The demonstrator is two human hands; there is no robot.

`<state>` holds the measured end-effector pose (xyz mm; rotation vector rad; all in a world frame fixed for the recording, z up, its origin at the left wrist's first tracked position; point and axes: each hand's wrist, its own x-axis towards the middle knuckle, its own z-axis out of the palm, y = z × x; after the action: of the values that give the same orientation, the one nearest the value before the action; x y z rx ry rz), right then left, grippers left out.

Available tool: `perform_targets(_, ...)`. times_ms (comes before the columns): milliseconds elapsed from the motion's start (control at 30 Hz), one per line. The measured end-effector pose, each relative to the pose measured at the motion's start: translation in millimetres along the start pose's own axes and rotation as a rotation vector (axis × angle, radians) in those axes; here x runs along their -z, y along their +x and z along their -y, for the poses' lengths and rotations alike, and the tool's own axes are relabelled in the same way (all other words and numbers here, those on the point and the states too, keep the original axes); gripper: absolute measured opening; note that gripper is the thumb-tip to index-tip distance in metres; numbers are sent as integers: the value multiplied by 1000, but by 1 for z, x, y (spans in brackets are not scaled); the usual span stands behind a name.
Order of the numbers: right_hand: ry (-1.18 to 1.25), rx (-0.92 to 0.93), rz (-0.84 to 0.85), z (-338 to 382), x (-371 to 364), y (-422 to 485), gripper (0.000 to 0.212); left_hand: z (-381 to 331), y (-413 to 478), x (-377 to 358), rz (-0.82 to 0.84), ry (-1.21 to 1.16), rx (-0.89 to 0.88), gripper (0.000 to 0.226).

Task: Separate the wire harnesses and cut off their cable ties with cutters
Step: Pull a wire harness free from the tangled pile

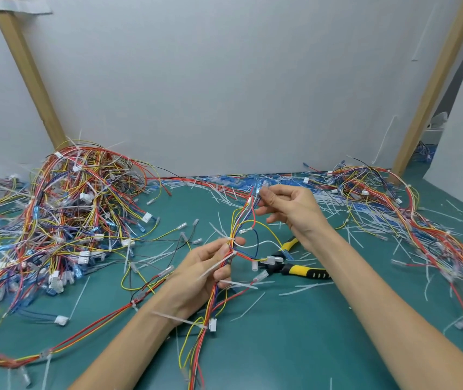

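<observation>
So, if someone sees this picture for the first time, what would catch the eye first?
Most likely the big tangle of coloured wires heaped on the left of the green mat. Next, in the middle, the left hand grips one harness while the right hand pinches its upper ends. The yellow-handled cutters lie on the mat under the right wrist.
</observation>
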<state>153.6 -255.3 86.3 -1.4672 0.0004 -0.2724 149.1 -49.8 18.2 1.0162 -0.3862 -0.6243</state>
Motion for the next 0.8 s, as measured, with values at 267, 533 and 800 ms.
perform_targets(267, 12, -67, -146, -3, -7, 0, 10, 1, 2, 1, 40, 155, -28, 28)
perform_targets(533, 57, -57, -334, -4, -6, 6, 8, 4, 2, -1, 19, 293, -50, 29)
perform_targets(800, 64, -100, -234, -6, -3, 8, 12, 8, 3, 1, -30, 266, -64, 33)
